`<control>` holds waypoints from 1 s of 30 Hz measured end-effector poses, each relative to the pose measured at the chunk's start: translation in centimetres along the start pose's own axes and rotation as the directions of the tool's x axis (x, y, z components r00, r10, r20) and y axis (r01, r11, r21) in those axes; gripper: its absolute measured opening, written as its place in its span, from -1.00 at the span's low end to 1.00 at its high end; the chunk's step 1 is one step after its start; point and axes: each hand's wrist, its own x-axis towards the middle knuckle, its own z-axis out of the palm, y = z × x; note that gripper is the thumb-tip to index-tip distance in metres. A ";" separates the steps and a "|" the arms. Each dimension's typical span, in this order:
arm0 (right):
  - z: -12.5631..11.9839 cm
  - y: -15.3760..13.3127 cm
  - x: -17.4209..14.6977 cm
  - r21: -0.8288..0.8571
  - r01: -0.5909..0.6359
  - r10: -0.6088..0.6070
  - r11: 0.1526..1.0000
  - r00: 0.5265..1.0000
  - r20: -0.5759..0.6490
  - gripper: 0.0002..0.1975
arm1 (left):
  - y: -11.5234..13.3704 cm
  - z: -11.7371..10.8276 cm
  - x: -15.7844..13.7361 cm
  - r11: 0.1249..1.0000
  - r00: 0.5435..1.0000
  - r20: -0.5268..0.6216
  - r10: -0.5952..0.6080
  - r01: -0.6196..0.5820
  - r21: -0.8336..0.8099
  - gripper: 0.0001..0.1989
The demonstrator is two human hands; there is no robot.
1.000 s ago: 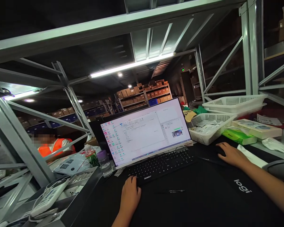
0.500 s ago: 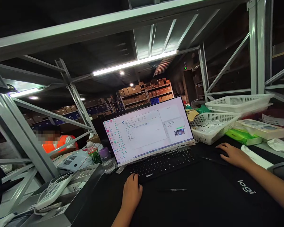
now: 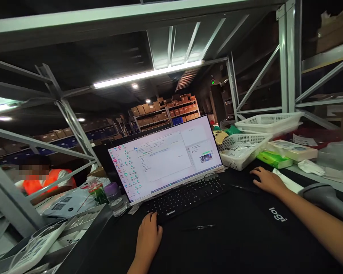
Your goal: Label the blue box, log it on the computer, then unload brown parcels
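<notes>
My left hand (image 3: pixel 148 233) rests at the lower left corner of the black keyboard (image 3: pixel 185 196), fingers loosely extended over its edge and holding nothing. On the black desk mat (image 3: pixel 217 247) to the right, my right hand (image 3: pixel 267 180) curves over what looks like a dark computer mouse, barely distinguishable from the mat. A lit monitor (image 3: pixel 165 156) stands tilted in the view behind the keyboard, showing desktop icons, a large pale window and a smaller one with a picture. Between my hands a dark pen (image 3: pixel 205 227) lies on the mat.
Left of the monitor stand a purple-capped bottle (image 3: pixel 116 201) and an open box (image 3: pixel 74 236) of small items. White baskets (image 3: pixel 242 152), a green packet (image 3: pixel 274 160) and a grey handheld scanner (image 3: pixel 322 196) lie to the right. A person in an orange vest (image 3: pixel 47 182) sits beyond the rack.
My view has turned slightly right, so the scene sits further left and more of the scanner shows. Both hands keep their places on the desk.
</notes>
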 end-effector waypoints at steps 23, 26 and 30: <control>-3.2 -2.9 -0.3 -0.121 -0.077 0.094 0.990 0.985 0.145 -0.59 | -2.7 3.5 2.3 0.997 0.995 -0.060 0.082 -0.083 -0.008 -0.41; -3.3 -3.0 -0.3 -0.125 -0.081 0.099 0.989 0.984 0.145 -0.58 | -2.4 3.1 2.2 0.998 0.997 -0.044 0.069 -0.069 -0.003 -0.40; -3.8 -3.3 -0.5 -0.129 -0.085 0.104 0.988 0.983 0.150 -0.55 | -2.8 3.6 2.5 0.996 0.994 -0.053 0.092 -0.092 -0.006 -0.39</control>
